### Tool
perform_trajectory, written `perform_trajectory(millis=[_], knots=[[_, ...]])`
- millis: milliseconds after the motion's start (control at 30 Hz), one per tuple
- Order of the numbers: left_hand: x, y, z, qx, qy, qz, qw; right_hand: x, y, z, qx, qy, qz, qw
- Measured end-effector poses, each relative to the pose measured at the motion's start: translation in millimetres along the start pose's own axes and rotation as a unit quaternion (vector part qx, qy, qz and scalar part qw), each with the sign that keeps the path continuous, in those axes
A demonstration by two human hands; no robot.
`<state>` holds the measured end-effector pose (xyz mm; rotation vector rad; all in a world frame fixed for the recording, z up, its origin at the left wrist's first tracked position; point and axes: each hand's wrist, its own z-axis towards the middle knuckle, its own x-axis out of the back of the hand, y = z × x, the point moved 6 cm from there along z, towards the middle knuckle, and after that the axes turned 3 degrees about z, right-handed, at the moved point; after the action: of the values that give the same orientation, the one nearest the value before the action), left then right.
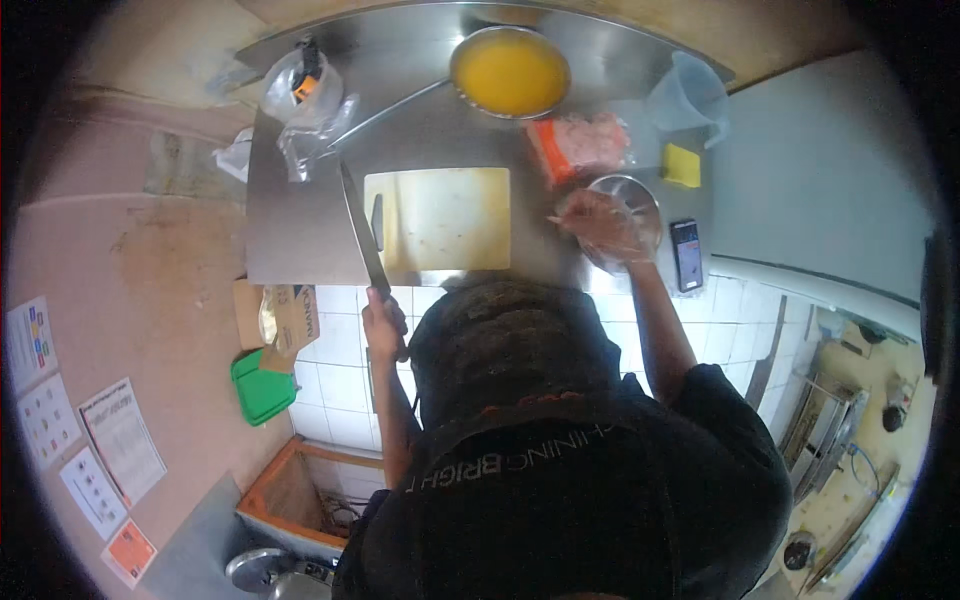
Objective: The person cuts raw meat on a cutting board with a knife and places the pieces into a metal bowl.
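My left hand point(384, 328) grips the handle of a long kitchen knife point(362, 225) at the front edge of the steel table. Its blade points away from me, passing the left side of a stained white cutting board point(448, 219). In a clear plastic glove, my right hand point(604, 223) is over the near left part of a round steel bowl point(637, 196). Motion blurs its fingers, so whether they hold anything cannot be told. Just beyond the bowl lies a clear and orange plastic bag point(589, 142) of pale pink pieces, perhaps meat.
At the back stands a pan point(511, 73) of yellow liquid, its long handle reaching left. A plastic tub point(289, 86) and crumpled plastic bag point(311, 146) are at left. On the right are a translucent jug point(686, 94), a yellow sponge point(681, 166) and a phone point(686, 255).
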<state>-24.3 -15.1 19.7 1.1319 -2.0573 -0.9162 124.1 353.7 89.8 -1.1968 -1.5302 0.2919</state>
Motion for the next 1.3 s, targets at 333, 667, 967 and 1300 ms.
perform_trajectory(millis=[333, 667, 967, 1300], knots=[[-22.3, 21.3, 9.3, -0.010, -0.044, 0.022, 0.999, 76.0, 82.3, 7.2, 0.113, 0.163, -0.523, 0.829], [-34.9, 36.4, -5.4, -0.034, -0.064, 0.012, 0.997, 104.3, 185.6, 169.2, 0.065, 0.133, 0.037, 0.988], [-31.2, 25.2, -7.0, -0.028, -0.072, 0.046, 0.996, 88.1, 176.2, 174.2, 0.030, 0.147, -0.265, 0.952], [-38.4, 39.5, -3.0, -0.045, -0.066, 0.041, 0.996, 156.3, 154.5, 98.7, -0.036, 0.245, 0.021, 0.969]])
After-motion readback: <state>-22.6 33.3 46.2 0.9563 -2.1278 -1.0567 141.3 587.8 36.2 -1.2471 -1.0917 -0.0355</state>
